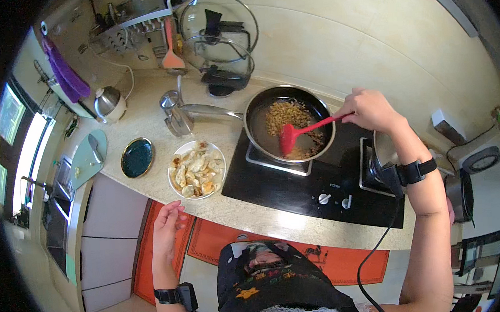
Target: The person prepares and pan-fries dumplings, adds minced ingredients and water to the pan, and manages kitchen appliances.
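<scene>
My right hand [367, 110] grips the handle of a red spatula [289, 137], whose head rests in a frying pan [258, 144] on the left burner. Browned, finely chopped food [288, 116] lies in the pan around the spatula head. The pan's metal handle points left. My left hand [169, 221] holds nothing, fingers loosely curled and apart, in front of the counter edge. Just beyond it stands a white plate [223, 174] of pan-fried dumplings [197, 170]. An empty dark teal dish [137, 157] with a gold rim is left of that plate.
A metal oil pot [177, 117] stands near the pan handle. Glass lids [225, 29] lean against the wall. A knife [95, 148] lies on a light green cutting board [88, 163]. A second pot [385, 150] sits on the right burner, partly behind my forearm. A black cable hangs from my right wrist.
</scene>
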Tool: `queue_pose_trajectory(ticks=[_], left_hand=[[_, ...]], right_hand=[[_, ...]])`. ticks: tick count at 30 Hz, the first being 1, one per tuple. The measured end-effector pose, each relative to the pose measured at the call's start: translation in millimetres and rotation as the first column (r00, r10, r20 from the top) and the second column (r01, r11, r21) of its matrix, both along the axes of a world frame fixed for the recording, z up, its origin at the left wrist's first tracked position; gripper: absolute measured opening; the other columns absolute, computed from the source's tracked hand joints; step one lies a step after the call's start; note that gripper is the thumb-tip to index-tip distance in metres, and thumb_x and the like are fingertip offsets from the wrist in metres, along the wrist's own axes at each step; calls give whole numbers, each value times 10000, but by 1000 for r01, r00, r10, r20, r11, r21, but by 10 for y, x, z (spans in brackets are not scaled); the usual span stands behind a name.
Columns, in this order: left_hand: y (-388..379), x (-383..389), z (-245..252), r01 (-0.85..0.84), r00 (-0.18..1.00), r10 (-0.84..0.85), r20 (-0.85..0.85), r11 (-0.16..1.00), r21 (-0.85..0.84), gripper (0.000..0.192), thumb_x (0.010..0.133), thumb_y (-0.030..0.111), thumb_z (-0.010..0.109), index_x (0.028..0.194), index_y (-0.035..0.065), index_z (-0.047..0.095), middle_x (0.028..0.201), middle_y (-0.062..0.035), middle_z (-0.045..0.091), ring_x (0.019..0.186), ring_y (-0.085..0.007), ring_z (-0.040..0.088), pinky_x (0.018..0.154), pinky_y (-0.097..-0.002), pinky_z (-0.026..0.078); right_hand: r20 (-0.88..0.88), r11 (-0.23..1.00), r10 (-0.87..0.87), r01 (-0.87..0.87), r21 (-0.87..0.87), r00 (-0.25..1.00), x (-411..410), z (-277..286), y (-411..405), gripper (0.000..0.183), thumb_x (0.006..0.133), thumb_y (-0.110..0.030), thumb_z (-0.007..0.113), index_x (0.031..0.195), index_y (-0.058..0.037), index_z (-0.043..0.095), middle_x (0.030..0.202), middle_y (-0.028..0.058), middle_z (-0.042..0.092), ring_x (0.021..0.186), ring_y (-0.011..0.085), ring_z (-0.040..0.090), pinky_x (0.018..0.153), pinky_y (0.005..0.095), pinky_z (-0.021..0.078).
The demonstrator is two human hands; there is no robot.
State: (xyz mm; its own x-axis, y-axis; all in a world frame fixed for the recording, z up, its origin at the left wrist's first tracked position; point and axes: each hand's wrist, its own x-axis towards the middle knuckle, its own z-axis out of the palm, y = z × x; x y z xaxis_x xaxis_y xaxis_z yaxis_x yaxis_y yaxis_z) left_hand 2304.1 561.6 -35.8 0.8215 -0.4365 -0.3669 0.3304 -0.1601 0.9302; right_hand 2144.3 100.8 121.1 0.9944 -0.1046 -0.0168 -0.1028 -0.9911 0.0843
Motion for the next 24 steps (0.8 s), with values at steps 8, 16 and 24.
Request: queue_pose_trajectory(ticks=[8,16,24], left_hand=[[-283,139,-58,120,993,-120,-8,992,-49,239,930,146,473,1146,73,546,1038,-19,593,827,-83,521,710,-221,419],[-393,352,-119,191,981,-192,-15,980,-55,250,924,145,471,1155,83,544,1053,-25,600,842,-88,525,711,-227,417],[-358,705,-280,241,969,-245,-16,962,-126,242,931,182,486,1144,90,556,1022,-13,598,835,-83,533,710,-228,420]], right_hand=[[-96,946,-164,129,-299,982,-117,486,-152,185,696,-190,702,879,-210,717,758,12,657,859,222,569,703,343,489],[-142,947,-309,290,-142,940,7,372,-111,150,740,-229,682,880,-180,709,795,59,673,792,259,631,696,378,501],[-205,952,-305,301,-49,930,132,316,439,115,741,-213,648,819,-159,712,762,76,667,754,279,633,675,383,503]])
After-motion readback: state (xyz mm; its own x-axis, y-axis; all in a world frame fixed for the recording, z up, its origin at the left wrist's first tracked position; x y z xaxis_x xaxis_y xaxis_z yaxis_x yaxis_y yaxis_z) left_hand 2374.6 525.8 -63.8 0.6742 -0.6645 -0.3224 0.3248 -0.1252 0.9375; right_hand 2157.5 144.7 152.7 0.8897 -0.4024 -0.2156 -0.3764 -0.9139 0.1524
